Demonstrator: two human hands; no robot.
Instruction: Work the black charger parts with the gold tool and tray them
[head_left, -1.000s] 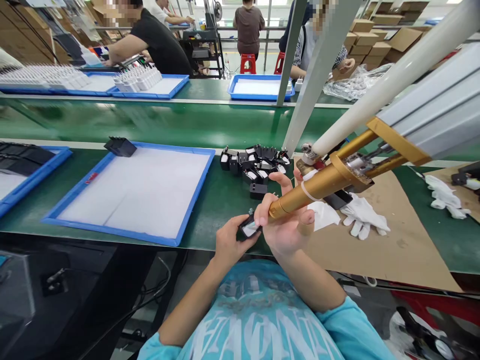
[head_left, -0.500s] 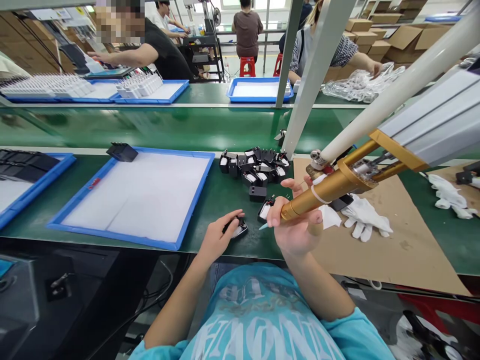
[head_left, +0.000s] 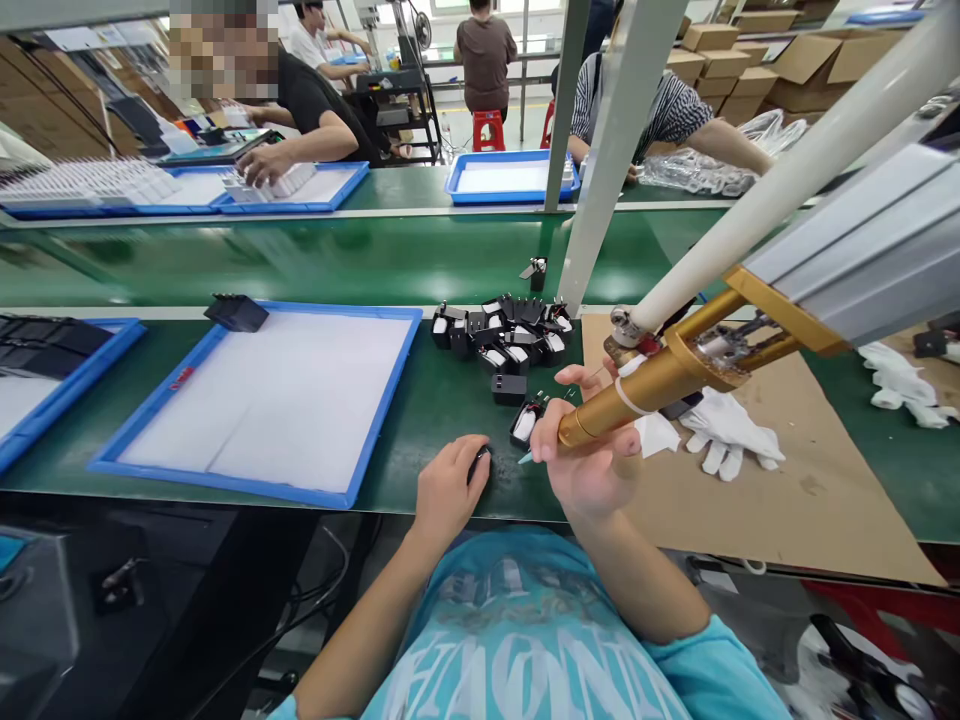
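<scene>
Left hand (head_left: 448, 490) cupped a small black plastic charger (head_left: 481, 464) (gripped, it seemed) on the green desk (head_left: 442, 400); right hand (head_left: 592, 468) clenched the hanging gold driver (head_left: 637, 385), tip needing alignment.

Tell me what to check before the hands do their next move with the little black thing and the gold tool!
1. Left hand has the small black part: ok, fingers curl over it on the green bench.
2. Right hand grips the gold tool: ok, wrapped round its barrel.
3. Tool tip is off the part: ok, a gap shows.
4. Which way the part faces: cannot tell, the hand hides it.
5. Room around the tip: probably not ok, a loose black plug lies right beside it.
</scene>
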